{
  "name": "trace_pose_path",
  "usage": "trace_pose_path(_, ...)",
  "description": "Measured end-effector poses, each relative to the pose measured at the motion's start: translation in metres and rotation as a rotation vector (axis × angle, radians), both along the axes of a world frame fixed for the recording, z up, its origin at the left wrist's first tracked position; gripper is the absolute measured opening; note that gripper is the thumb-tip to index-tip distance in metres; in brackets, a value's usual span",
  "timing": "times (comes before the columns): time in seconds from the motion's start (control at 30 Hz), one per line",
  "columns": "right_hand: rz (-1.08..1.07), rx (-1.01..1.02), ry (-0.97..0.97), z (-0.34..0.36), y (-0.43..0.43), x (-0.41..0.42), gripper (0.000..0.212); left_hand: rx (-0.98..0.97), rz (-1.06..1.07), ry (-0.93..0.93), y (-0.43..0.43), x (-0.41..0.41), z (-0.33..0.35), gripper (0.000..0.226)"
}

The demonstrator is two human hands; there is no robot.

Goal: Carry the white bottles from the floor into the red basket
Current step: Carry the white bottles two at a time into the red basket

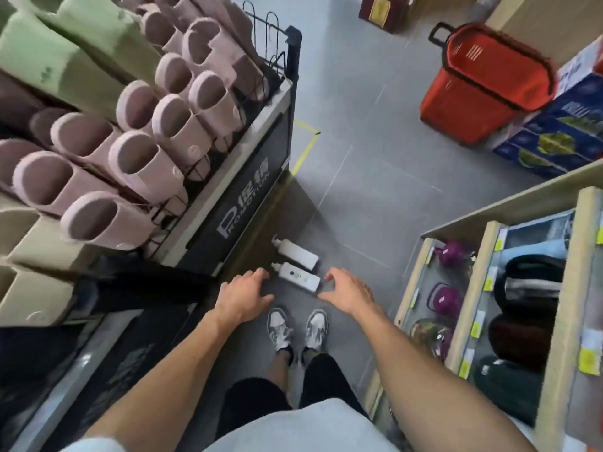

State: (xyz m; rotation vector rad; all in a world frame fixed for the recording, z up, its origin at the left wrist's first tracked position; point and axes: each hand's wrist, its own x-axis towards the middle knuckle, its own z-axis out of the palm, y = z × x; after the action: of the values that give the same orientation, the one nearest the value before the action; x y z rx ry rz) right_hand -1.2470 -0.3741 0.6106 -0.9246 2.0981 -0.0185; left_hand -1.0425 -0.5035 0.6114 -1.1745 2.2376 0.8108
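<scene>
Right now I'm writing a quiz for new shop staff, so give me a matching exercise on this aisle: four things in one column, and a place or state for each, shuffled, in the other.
Things
1. bottles
2. basket
3. slippers
4. left hand

Place or state
a. pink, in rows at the left
b. open, holding nothing
c. lying on the floor just ahead of the feet
d. red, upright, far ahead to the right

Pairs: 1-c, 2-d, 3-a, 4-b
</scene>
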Motion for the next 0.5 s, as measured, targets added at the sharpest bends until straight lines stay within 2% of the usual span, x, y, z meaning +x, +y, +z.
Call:
trace_pose_path(0.17, -0.053, 0.035, -0.047, -0.087, -0.009, -0.018, 0.049, -0.071, 0.239, 0.037, 0.008, -0.005, -0.086, 0.046)
trace_pose_path(0.3, -0.072, 0.035, -0.032, -0.160, -0.025, -0.036, 0.049, -0.089, 0.379, -0.007, 0.014, -0.018, -0.159, 0.049)
trace_pose_path(0.5, -0.053, 0.046, -0.017, -0.265, -0.058, -0.063, 0.049, 0.037, 0.476, -0.111, 0.010, -0.043, -0.271, 0.050)
